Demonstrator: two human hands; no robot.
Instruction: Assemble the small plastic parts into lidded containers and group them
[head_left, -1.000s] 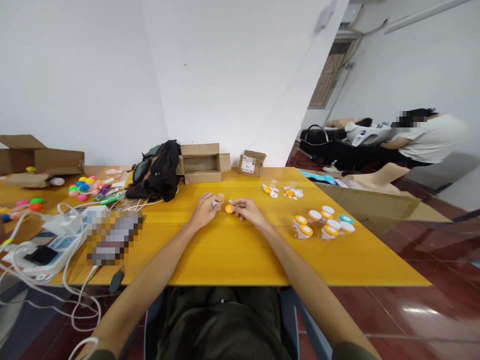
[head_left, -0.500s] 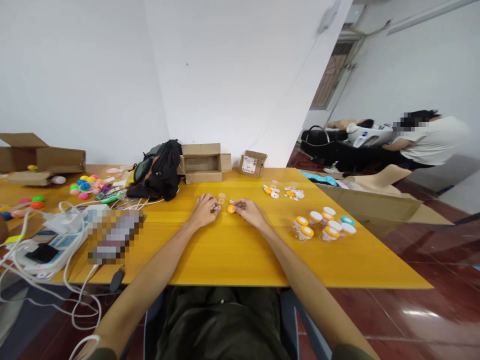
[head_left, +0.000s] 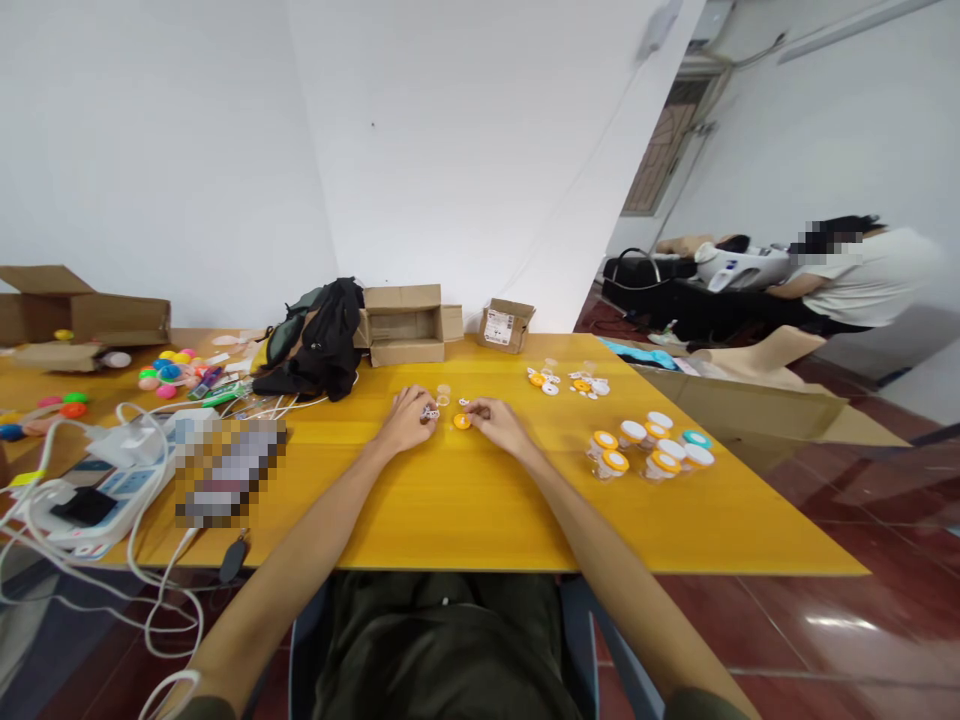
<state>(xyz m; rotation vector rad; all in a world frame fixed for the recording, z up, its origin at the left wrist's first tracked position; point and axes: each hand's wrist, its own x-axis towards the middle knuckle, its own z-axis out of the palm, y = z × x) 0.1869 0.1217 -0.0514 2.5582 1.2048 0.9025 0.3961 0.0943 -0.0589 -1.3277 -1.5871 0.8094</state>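
Note:
My left hand (head_left: 409, 420) is curled over the yellow table, its fingertips closed on a small white plastic piece (head_left: 429, 412) with dark holes. Opposite it, my right hand (head_left: 496, 424) pinches the edge of an orange round lid (head_left: 462, 422) with a pale centre. Just beyond that lid lies another small white piece (head_left: 463, 402), close to the right fingertips. Between the hands and slightly farther off stands a small clear cup (head_left: 443, 393). Parts of the fingers are too small to make out.
Several finished-looking clear jars with orange, white and teal lids (head_left: 652, 445) stand at right. Loose lids and white parts (head_left: 550, 388) lie beyond. Cardboard boxes (head_left: 405, 350), a black bag (head_left: 322, 340), and a power strip (head_left: 124, 490) with cables line the back and left. A person (head_left: 862, 275) sits far right.
Hardly anything differs. My left hand has shifted very slightly left with the white piece; my right hand stays by the orange lid.

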